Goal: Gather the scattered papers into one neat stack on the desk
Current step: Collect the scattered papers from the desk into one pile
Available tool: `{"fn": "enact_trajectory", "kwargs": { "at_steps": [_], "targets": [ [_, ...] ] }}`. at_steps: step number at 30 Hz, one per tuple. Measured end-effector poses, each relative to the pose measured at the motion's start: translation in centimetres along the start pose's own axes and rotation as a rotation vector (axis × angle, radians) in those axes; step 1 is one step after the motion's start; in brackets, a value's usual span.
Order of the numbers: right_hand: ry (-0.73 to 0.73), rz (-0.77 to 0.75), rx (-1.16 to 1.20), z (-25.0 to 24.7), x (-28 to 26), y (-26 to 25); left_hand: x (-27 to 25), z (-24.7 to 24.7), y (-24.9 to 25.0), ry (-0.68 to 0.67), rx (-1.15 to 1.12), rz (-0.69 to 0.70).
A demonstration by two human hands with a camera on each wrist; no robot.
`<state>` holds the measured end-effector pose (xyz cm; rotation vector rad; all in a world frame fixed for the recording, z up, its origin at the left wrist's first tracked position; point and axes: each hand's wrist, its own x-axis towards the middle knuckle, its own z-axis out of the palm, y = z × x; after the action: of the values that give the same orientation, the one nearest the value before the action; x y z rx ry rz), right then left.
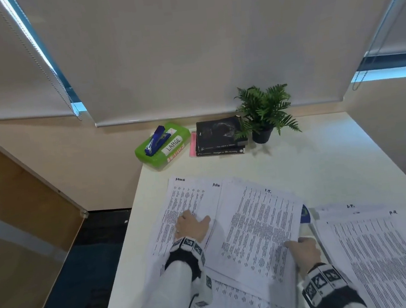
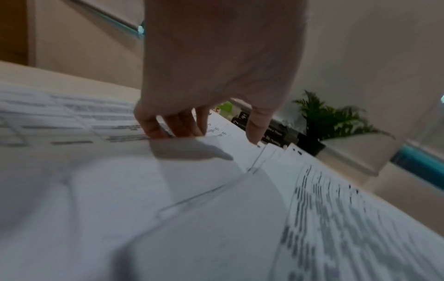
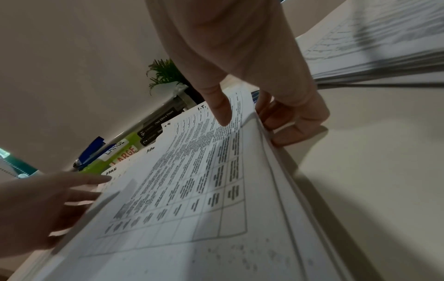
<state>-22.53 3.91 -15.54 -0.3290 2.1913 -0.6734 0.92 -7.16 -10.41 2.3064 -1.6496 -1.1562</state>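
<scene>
Tilting rightward, the papers (image 1: 258,226) run lengthwise away — right hand (image 1: 305,253) gripping.

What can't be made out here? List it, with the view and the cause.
- Printed text on the papers: too small in the head view, blurred in both wrist views.
- Blue object beside the right hand: mostly under sheets.
- Right fingers: partly hidden behind the lifted bundle's edge.
- Near sheets: cut off by the head view's bottom edge.

Lower frame: left hand (image 1: 192,227) bearing a finger ring (image 1: 177,231); right hand (image 1: 305,252); white sleeves (image 1: 163,302); black wristbands (image 1: 324,282) with square black-and-white markers.
</scene>
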Motion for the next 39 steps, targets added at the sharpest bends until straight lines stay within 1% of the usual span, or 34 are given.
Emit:
{"fn": "enact_trajectory", "kwargs": {
  "at_steps": [2,4,6,8,9,11,13,14,16,17,18,20,22,25,27,28,29,31,32,33,35,37,38,39],
  "targets": [
    [0.021,0.03,-0.07,0.4,0.1,-0.6,0.4,-0.1,0.5,-0.093,-0.107,0.024],
    [0.047,0.02,-0.081,0.7,-0.3,-1.3,0.3,0.4,1.2,-0.139,-0.123,0.072],
    [0.06,-0.013,0.003,0.7,-0.7,-1.8,-0.1,1.0,1.8,-0.164,-0.111,0.116],
    [0.045,-0.044,0.151,0.5,-0.5,-1.8,-0.2,1.5,1.9,-0.169,-0.182,0.134],
    [0.018,-0.039,0.195,0.5,-0.4,-1.7,-0.2,1.6,1.7,-0.148,-0.261,0.136],
    [-0.058,-0.01,0.163,0.7,1.5,-0.8,0.2,1.3,0.5,-0.045,-0.347,0.139],
    [-0.129,-0.002,0.144,0.5,2.7,-0.4,0.5,1.0,-1.1,-0.011,-0.337,0.141],
    [-0.145,-0.012,0.144,0.2,2.4,-0.6,0.5,0.8,-1.9,-0.003,-0.302,0.144],
    [-0.125,-0.084,0.161,-0.8,0.8,-1.4,0.7,0.4,-3.4,0.004,-0.243,0.152],
    [-0.113,-0.122,0.183,-1.1,0.3,-1.4,0.6,0.2,-4.0,-0.022,-0.245,0.152],
    [-0.134,-0.147,0.199,-1.4,-0.2,-1.4,0.6,0.1,-4.4,-0.065,-0.272,0.149],
    [-0.196,-0.149,0.221,-1.6,-0.4,-1.1,0.1,-0.2,-4.9,-0.17,-0.321,0.153],
    [-0.243,-0.139,0.214,-1.2,-0.3,-0.8,-0.5,0.1,-5.0,-0.219,-0.3,0.174],
    [-0.261,-0.157,0.126,0.3,-0.9,-1.3,-2.5,0.8,-4.1,-0.188,-0.331,0.166],
    [-0.233,-0.197,-0.044,1.6,-2.1,-2.0,-3.7,0.9,-3.2,-0.197,-0.414,0.161],
    [-0.217,-0.229,-0.164,2.1,-2.7,-2.3,-4.2,0.8,-2.9,-0.229,-0.443,0.165],
    [-0.209,-0.271,-0.274,2.3,-3.2,-2.5,-4.6,0.8,-2.6,-0.259,-0.434,0.176],
    [-0.191,-0.314,-0.334,2.2,-3.7,-2.4,-5.4,0.8,-2.3,-0.278,-0.366,0.219],
    [-0.189,-0.307,-0.303,1.8,-3.7,-2.2,-5.9,0.8,-1.9,-0.264,-0.338,0.267],
    [-0.172,-0.275,-0.219,1.3,-3.7,-2.0,-6.1,0.9,-1.8,-0.232,-0.327,0.32],
    [-0.061,-0.2,-0.01,0.1,-3.5,-1.8,-7.1,0.5,-1.3,-0.211,-0.345,0.406],
    [0.037,-0.201,0.083,-1.0,-3.7,-2.1,-7.8,-1.1,-1.2,-0.225,-0.418,0.433],
    [0.031,-0.223,0.107,-1.4,-4.2,-2.7,-7.9,-2.2,-1.0,-0.224,-0.462,0.419],
    [-0.026,-0.254,0.143,-1.6,-4.7,-3.3,-7.6,-3.2,-1.2,-0.205,-0.511,0.396]
  ]
}}
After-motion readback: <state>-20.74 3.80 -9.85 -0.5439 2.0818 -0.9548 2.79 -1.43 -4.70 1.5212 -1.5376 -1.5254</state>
